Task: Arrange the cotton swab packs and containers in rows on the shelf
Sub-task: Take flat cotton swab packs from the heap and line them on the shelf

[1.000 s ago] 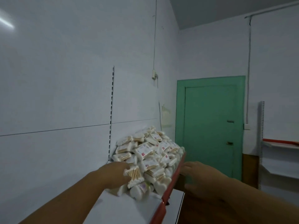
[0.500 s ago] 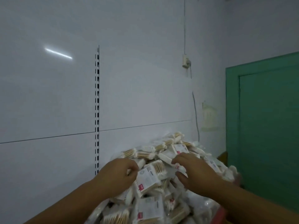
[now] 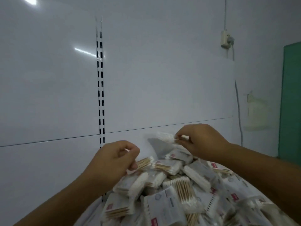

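A loose heap of cotton swab packs (image 3: 182, 190), clear bags of wooden-stick swabs with white and red labels, fills the lower middle and right and hides the shelf beneath it. My left hand (image 3: 112, 162) grips one swab pack (image 3: 145, 163) at the heap's left top. Higher up, my right hand (image 3: 200, 141) pinches another swab pack (image 3: 164, 139) by its end and holds it lifted above the pile, close to the white back panel (image 3: 162, 87).
A slotted shelf upright (image 3: 100, 88) runs down the white panel left of the heap. A wall socket with a cable (image 3: 227, 39) hangs at the upper right. The edge of a green door (image 3: 291, 101) shows at the far right.
The view has moved closer and leftward onto the heap. My right hand has risen from the pile with a pack pinched. My left hand has closed on a pack at the left top.
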